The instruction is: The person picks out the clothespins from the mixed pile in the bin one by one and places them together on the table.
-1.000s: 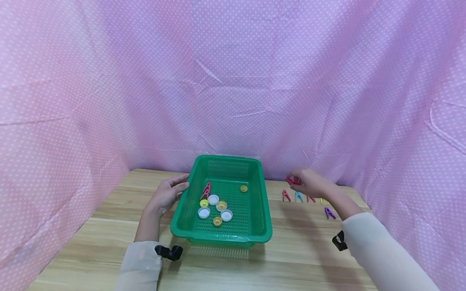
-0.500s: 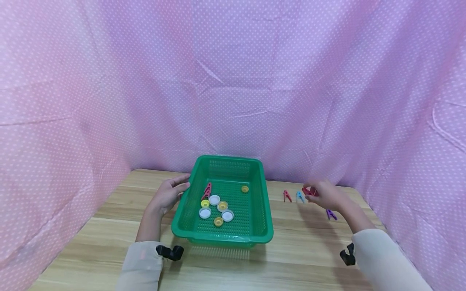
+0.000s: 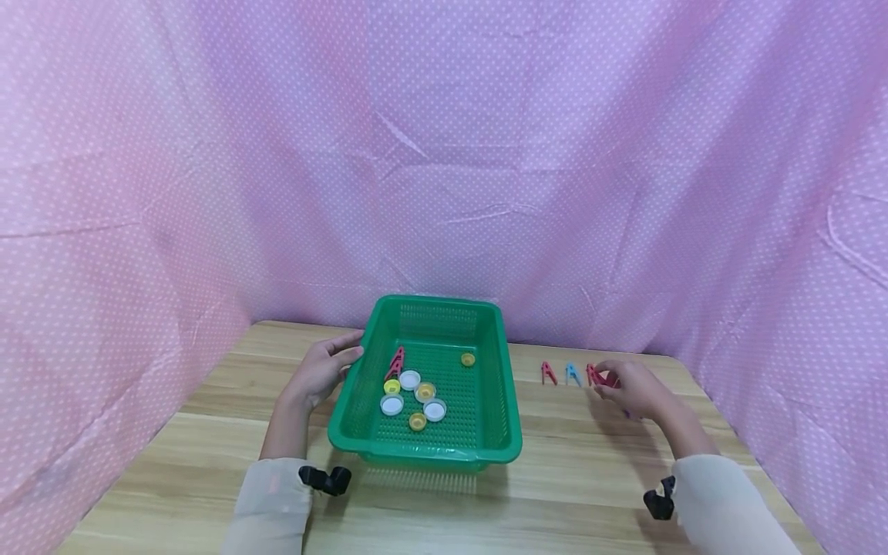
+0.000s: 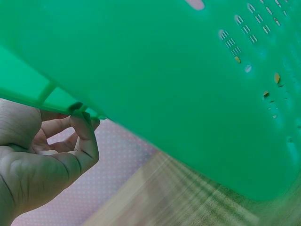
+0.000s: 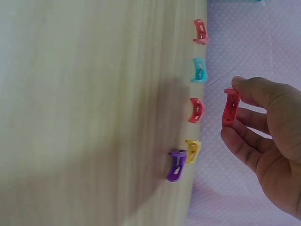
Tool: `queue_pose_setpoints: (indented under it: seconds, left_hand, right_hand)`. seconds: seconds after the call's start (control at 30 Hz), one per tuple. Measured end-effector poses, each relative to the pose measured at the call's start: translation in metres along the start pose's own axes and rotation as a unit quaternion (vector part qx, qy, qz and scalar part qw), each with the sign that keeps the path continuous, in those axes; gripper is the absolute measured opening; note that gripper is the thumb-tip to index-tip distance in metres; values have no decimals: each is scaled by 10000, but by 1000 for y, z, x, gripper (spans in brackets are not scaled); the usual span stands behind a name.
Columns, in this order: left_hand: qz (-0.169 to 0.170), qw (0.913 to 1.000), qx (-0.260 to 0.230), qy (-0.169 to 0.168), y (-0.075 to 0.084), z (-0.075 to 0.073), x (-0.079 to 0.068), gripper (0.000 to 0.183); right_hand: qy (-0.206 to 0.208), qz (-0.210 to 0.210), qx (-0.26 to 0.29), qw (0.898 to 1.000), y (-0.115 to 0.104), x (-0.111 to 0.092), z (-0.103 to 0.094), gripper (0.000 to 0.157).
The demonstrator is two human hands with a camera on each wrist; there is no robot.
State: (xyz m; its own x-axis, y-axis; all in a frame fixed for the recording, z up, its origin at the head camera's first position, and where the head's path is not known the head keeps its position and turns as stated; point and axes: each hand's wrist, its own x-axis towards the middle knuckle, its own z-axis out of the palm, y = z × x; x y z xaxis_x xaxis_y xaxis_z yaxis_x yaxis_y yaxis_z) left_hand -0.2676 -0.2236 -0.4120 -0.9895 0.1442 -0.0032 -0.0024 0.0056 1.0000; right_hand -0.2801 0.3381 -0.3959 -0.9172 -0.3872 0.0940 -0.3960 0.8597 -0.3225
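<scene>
My left hand (image 3: 321, 371) grips the left rim of the green basket (image 3: 513, 401); in the left wrist view, thumb and fingers (image 4: 87, 141) meet at the rim. A red clothespin (image 5: 231, 107) is pinched between the thumb and fingers of my right hand (image 3: 634, 389), held above the table. Below it stand a red clothespin (image 5: 196, 110), a yellow clothespin (image 5: 193, 150) and a purple clothespin (image 5: 177, 165). Farther left in the row are a blue clothespin (image 3: 572, 374) and another red clothespin (image 3: 549, 373). The head view mostly hides the yellow and purple ones behind my right hand.
Inside the basket lie red clothespins (image 3: 395, 364), a white cap (image 3: 410, 380), a yellow cap (image 3: 391, 387), an orange cap (image 3: 418, 422) and several other caps. The wooden table (image 3: 569, 478) meets a pink dotted curtain (image 3: 444, 193) at the back.
My right hand has moved right and lower with the red clothespin, past the blue one to the right end of the row. My left hand stays at the basket rim.
</scene>
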Motion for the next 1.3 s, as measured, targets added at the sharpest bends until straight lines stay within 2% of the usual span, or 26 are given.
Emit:
queue_pose_setpoints:
  seconds: [0.33, 0.53, 0.7, 1.0, 1.23, 1.3]
  left_hand:
    - [16, 10000, 0, 30, -1, 0, 2, 48]
    - [12, 10000, 9, 26, -2, -1, 3, 48]
    - [34, 10000, 8, 13, -1, 0, 2, 48]
    - [-2, 10000, 20, 39, 0, 1, 1, 48]
    - [-8, 10000, 12, 46, 1, 1, 0, 48]
    - [-5, 10000, 13, 55, 1, 1, -1, 48]
  right_hand:
    - [225, 142, 178, 9995, 11, -8, 18, 26]
    - [31, 512, 250, 9984, 14, -11, 27, 28]
    - [-88, 618, 146, 9979, 16, -10, 30, 31]
    - [-122, 620, 69, 9980, 18, -11, 34, 25]
    - [-92, 680, 62, 9976, 12, -14, 28, 31]
    - [-86, 596, 86, 9982, 11, -14, 27, 29]
